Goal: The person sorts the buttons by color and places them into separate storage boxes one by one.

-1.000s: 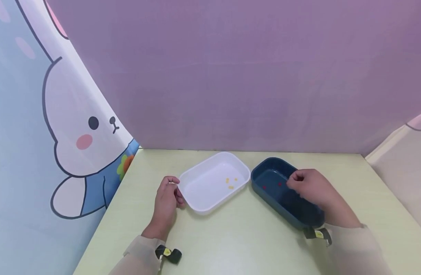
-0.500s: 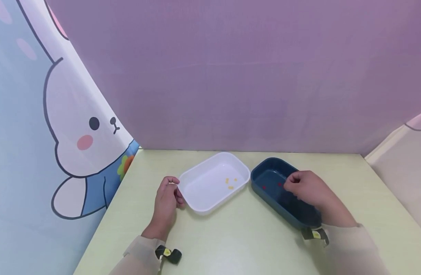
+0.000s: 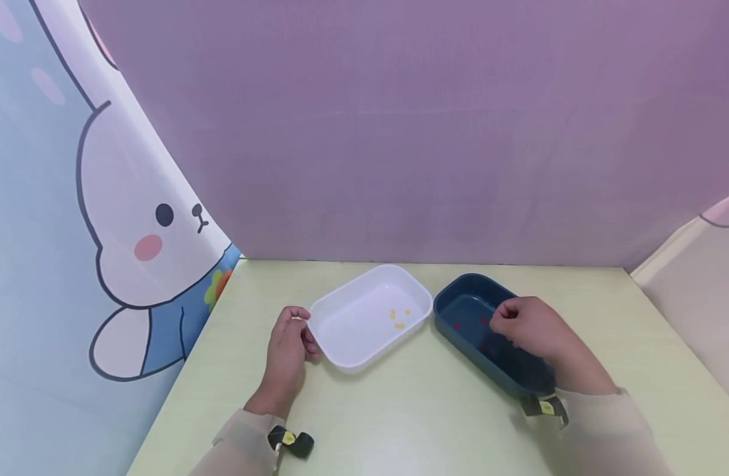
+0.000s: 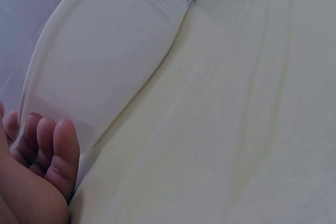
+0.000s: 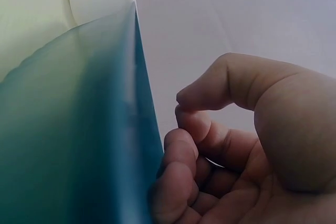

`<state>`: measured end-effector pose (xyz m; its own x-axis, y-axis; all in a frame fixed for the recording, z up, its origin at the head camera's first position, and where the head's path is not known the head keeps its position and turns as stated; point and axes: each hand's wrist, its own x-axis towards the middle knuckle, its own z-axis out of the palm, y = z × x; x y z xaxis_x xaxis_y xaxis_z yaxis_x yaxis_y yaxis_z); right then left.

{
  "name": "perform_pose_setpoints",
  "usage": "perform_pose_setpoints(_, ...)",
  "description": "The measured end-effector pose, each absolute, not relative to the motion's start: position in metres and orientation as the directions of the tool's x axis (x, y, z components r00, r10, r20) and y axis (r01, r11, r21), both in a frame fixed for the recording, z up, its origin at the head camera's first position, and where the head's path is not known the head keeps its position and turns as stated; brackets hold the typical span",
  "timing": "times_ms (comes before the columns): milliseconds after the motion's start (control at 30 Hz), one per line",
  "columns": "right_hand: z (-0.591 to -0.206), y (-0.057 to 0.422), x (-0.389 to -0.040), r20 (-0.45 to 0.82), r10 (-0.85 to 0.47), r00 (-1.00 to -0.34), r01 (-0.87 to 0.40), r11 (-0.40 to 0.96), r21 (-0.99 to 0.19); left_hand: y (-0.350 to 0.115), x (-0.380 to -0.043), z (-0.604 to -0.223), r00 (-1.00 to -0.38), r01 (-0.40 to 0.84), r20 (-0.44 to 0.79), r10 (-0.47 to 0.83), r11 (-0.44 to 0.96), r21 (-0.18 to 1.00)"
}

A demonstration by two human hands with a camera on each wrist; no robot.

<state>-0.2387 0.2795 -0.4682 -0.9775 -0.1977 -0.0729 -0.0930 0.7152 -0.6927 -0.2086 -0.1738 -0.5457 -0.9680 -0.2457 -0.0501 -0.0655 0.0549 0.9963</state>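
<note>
A white rectangular tray (image 3: 364,324) lies at an angle on the table, with several small yellow pieces (image 3: 399,325) near its right end. My left hand (image 3: 289,340) grips its left end, fingers (image 4: 64,140) bent against the tray wall. To its right stands a dark blue tray (image 3: 468,294), close against the white one. Small red pieces (image 3: 456,325) lie on its floor; its near part is partly covered by my right hand (image 3: 533,330). That hand hovers over it, thumb and index fingertips (image 5: 191,95) touching, other fingers curled; nothing shows between them.
The pale yellow-green table (image 3: 412,416) extends around both trays. A purple cloth wall (image 3: 400,132) rises behind it, with a rabbit-print curtain (image 3: 144,185) on the left and a pale cloth (image 3: 697,284) on the right.
A faint additional red piece now shows on the blue tray's floor below the right fingertips. My right hand has shifted slightly left; the left hand and white tray stay put.
</note>
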Motion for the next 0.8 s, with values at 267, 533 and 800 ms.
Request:
perform_pose_setpoints(267,-0.468,0.279,-0.240,-0.069,-0.210,-0.975,-0.106,0.716,-0.691,-0.172,-0.207,-0.540,-0.966,-0.074,-0.059,-0.251,0.054,0.996)
perform_pose_setpoints(533,-0.461,0.277,-0.238,-0.070,-0.202,-0.977,-0.102,0.726,-0.680,-0.170,-0.209,-0.537,-0.962,-0.087,-0.071,-0.264,0.049,0.995)
perform_pose_setpoints(800,-0.449,0.269,-0.229,-0.024,-0.196,-0.980,-0.141,0.777,-0.614,-0.178,-0.213,-0.528,-0.947,-0.104,-0.080,-0.311,0.062,0.993)
